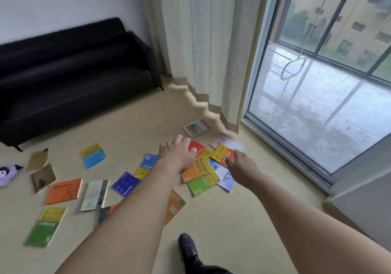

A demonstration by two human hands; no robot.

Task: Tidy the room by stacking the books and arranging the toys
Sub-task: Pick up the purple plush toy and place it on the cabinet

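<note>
Both arms stretched out over the floor [211, 221] toward a loose heap of thin paperback books near the glass door [317, 104]. Left hand [176, 156] spread, fingers straight, hovering over or pressing the red book [195, 145] at the heap's far side; contact hard to confirm. Right hand [241, 165] pinching the near corner of the yellow-and-orange book [222, 154], which looks lifted and blurred at its far edge.

Beneath it: orange book numbered 5 [195, 171], green book numbered 7 [201, 186], white-and-blue book [225, 175], all overlapping. More books scattered left of the heap toward the black sofa [74, 79]; purple plush toy [8, 174] furthest left.

Likely step: starting one pile. Best to keep the heap pinned with the left hand, lay the lifted book squarely on it, align spines, then gather outliers, nearest first.
</note>
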